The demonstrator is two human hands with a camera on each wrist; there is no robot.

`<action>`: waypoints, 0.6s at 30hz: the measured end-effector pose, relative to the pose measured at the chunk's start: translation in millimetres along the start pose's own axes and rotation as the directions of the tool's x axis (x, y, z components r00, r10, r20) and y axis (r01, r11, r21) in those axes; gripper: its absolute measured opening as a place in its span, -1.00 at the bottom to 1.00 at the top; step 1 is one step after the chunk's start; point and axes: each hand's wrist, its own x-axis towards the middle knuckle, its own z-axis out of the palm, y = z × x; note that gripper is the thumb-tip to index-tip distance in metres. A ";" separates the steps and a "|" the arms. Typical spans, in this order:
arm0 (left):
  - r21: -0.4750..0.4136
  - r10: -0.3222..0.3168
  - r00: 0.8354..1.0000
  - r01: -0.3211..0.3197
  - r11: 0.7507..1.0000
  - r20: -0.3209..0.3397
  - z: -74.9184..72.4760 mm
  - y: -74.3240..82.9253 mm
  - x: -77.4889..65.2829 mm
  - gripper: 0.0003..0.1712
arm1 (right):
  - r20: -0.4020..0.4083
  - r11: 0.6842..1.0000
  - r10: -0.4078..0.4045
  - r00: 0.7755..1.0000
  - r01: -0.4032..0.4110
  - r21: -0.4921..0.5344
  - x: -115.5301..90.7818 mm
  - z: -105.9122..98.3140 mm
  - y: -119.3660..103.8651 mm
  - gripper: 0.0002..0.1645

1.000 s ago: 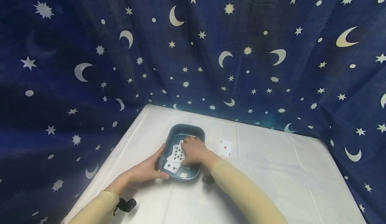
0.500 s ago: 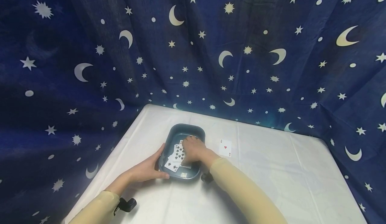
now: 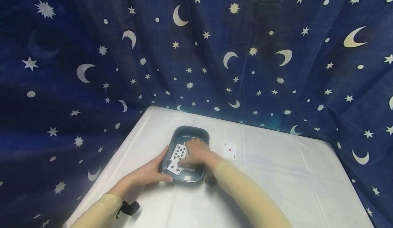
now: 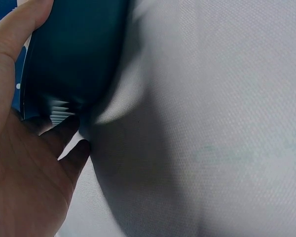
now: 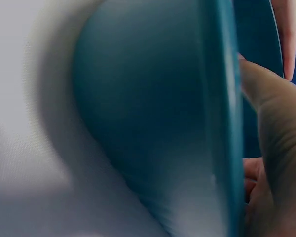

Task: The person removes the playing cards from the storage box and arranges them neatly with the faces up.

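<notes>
Blue tray toward worktop far-left corner. Left hand grips its left side. Right hand inside, over spade cards; pinch cannot be told. Ace of hearts beyond tray's right edge.

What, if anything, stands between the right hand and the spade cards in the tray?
Nothing visible: the right hand is inside the blue tray, over the spade cards. The tray's right wall stands between those cards and the ace of hearts on the table.
</notes>
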 end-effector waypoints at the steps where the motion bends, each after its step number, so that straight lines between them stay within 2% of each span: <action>1: 0.001 -0.001 1.000 0.001 1.000 0.000 0.1 0.0 0.0 0.51 | -0.002 1.000 0.003 1.000 -0.004 -0.004 0.3 0.8 -0.3 0.17; 8: -0.002 -0.007 1.000 0.007 1.000 0.000 0.3 -0.3 0.0 0.50 | 0.007 0.998 0.016 1.000 -0.016 -0.055 -3.3 0.2 -4.0 0.29; 18: -0.005 -0.008 1.000 0.008 1.000 0.001 -0.5 1.0 -0.1 0.50 | 0.002 0.998 0.033 0.999 -0.032 -0.062 -4.8 -0.6 -6.6 0.19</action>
